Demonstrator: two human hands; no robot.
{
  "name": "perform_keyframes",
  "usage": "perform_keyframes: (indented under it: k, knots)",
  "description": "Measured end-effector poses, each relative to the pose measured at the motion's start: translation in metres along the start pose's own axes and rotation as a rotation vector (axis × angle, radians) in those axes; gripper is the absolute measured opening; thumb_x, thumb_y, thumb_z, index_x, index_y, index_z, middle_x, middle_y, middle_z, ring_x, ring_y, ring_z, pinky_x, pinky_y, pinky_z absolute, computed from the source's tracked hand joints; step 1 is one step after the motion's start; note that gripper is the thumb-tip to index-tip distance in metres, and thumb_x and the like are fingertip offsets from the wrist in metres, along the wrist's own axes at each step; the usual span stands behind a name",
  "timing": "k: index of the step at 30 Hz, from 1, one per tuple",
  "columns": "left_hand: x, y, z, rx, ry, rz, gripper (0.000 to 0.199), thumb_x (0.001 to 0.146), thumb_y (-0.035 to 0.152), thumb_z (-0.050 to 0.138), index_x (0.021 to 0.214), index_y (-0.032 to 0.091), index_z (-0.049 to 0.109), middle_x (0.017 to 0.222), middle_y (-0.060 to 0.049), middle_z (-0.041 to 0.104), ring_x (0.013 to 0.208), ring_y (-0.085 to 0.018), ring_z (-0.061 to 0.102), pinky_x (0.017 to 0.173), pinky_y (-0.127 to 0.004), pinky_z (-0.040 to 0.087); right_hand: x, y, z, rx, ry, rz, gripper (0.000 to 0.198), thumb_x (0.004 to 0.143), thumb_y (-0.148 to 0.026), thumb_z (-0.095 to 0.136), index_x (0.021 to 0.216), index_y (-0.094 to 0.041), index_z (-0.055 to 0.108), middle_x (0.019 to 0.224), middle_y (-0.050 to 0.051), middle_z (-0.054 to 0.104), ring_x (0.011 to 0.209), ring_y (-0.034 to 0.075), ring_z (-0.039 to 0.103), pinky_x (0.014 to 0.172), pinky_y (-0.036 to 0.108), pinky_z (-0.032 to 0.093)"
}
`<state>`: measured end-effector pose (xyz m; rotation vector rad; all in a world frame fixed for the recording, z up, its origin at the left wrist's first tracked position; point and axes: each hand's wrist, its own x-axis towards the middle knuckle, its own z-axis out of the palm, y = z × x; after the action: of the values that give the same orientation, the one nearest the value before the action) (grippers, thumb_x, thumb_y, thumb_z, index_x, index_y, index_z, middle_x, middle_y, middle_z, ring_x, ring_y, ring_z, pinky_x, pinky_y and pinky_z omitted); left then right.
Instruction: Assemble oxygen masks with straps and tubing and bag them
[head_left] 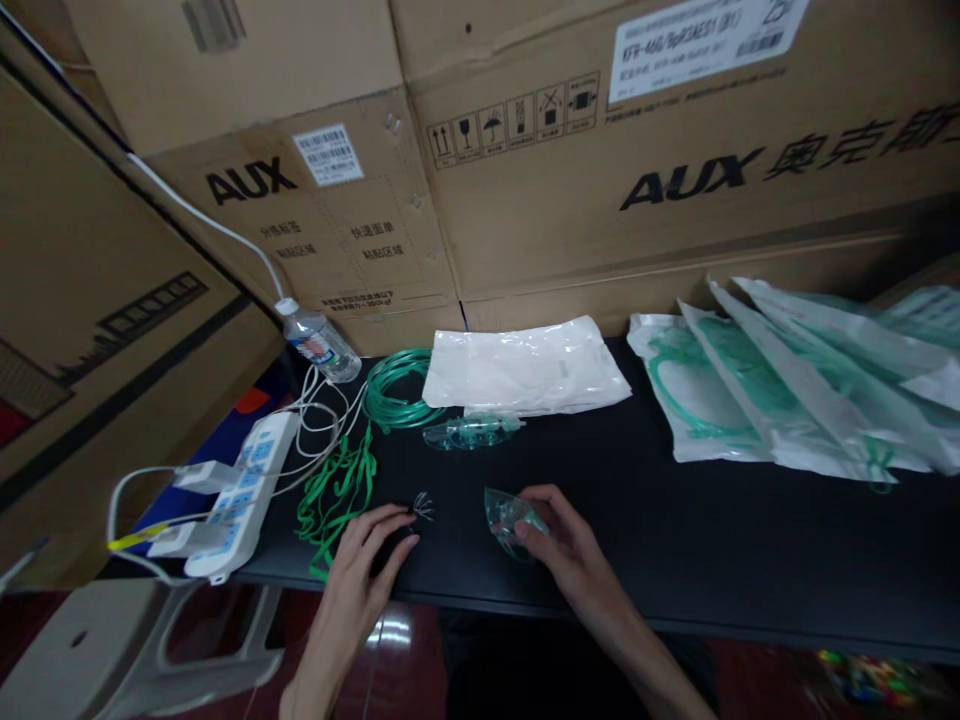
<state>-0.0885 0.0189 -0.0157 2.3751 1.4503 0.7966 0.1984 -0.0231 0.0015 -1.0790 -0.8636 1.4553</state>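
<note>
My right hand (559, 535) grips a small clear green-tinted plastic face mask (506, 515) by its right side, just above the table's front part. My left hand (375, 550) is at the table's front edge, its thumb and forefinger curved and slightly apart. Right at its fingertips lies a small bunch of thin silvery metal strips (424, 506). Left of that hand is a tangled heap of green elastic straps (341, 490). Farther back, more clear masks (472, 432) lie stacked on their side. Behind them are flat white plastic bags (525, 368) and a coil of green tubing (397, 385).
Packed bags with green tubing (705, 390) stand in a row at the right. A white power strip (244, 500) with cables and a water bottle (322, 342) are on the left. Tall cardboard boxes (525, 220) wall off the back of the black table (675, 540).
</note>
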Motion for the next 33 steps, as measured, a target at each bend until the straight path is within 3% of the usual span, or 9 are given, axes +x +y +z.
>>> perform_keyframes:
  k: [4, 9, 13, 17, 22, 29, 33]
  knots:
    - [0.000, -0.008, -0.002, 0.021, 0.044, 0.012, 0.021, 0.100, 0.043, 0.058, 0.108, 0.030, 0.073, 0.108, -0.004, 0.071, 0.105, -0.024, 0.068, 0.095, -0.041, 0.056, -0.001, -0.003, 0.001, 0.009, -0.020, 0.005, 0.029, 0.092, -0.050, 0.072, 0.103, -0.026, 0.062, 0.094, 0.000, 0.068, 0.093, 0.021, 0.067, 0.086, 0.031, 0.049]
    - [0.001, -0.010, 0.001, 0.034, 0.056, -0.027, 0.026, 0.100, 0.048, 0.057, 0.109, 0.030, 0.072, 0.107, -0.004, 0.071, 0.102, -0.024, 0.069, 0.093, -0.039, 0.057, 0.000, 0.000, -0.001, 0.009, -0.033, 0.001, 0.027, 0.093, -0.048, 0.072, 0.104, -0.026, 0.063, 0.096, 0.000, 0.067, 0.094, 0.020, 0.066, 0.085, 0.030, 0.049]
    - [0.009, -0.007, 0.003, 0.092, 0.083, -0.017, 0.034, 0.096, 0.051, 0.063, 0.122, 0.031, 0.068, 0.116, -0.006, 0.066, 0.106, -0.025, 0.068, 0.093, -0.041, 0.058, 0.001, 0.001, -0.001, 0.011, -0.048, 0.003, 0.031, 0.092, -0.052, 0.071, 0.105, -0.026, 0.062, 0.096, 0.000, 0.068, 0.094, 0.021, 0.066, 0.085, 0.031, 0.049]
    - [0.021, -0.007, 0.002, 0.158, 0.008, 0.121, 0.038, 0.099, 0.046, 0.060, 0.134, 0.034, 0.063, 0.130, -0.008, 0.063, 0.117, -0.027, 0.063, 0.097, -0.045, 0.057, 0.001, -0.002, 0.001, 0.040, -0.048, 0.015, 0.035, 0.090, -0.054, 0.074, 0.104, -0.025, 0.062, 0.097, 0.001, 0.068, 0.095, 0.022, 0.068, 0.087, 0.032, 0.051]
    - [0.032, -0.003, 0.001, 0.146, 0.016, 0.186, 0.025, 0.101, 0.040, 0.058, 0.120, 0.032, 0.072, 0.126, -0.007, 0.065, 0.113, -0.027, 0.064, 0.093, -0.044, 0.059, 0.000, -0.003, 0.002, 0.131, -0.108, 0.008, 0.038, 0.090, -0.054, 0.074, 0.110, -0.023, 0.064, 0.100, 0.004, 0.070, 0.092, 0.023, 0.070, 0.085, 0.036, 0.055]
    - [0.029, -0.005, 0.007, 0.097, 0.010, 0.126, 0.024, 0.100, 0.037, 0.061, 0.120, 0.032, 0.072, 0.125, -0.007, 0.067, 0.113, -0.027, 0.066, 0.096, -0.044, 0.056, -0.005, -0.004, 0.000, 0.090, -0.137, -0.014, 0.034, 0.092, -0.050, 0.074, 0.111, -0.022, 0.067, 0.097, 0.003, 0.071, 0.089, 0.019, 0.068, 0.080, 0.031, 0.054]
    - [0.031, 0.004, 0.006, 0.009, 0.068, 0.092, 0.021, 0.096, 0.035, 0.066, 0.115, 0.030, 0.073, 0.119, -0.006, 0.070, 0.110, -0.026, 0.068, 0.097, -0.042, 0.055, -0.006, -0.006, -0.001, 0.077, -0.138, -0.010, 0.035, 0.092, -0.049, 0.074, 0.113, -0.022, 0.067, 0.097, 0.003, 0.070, 0.087, 0.019, 0.067, 0.080, 0.031, 0.054]
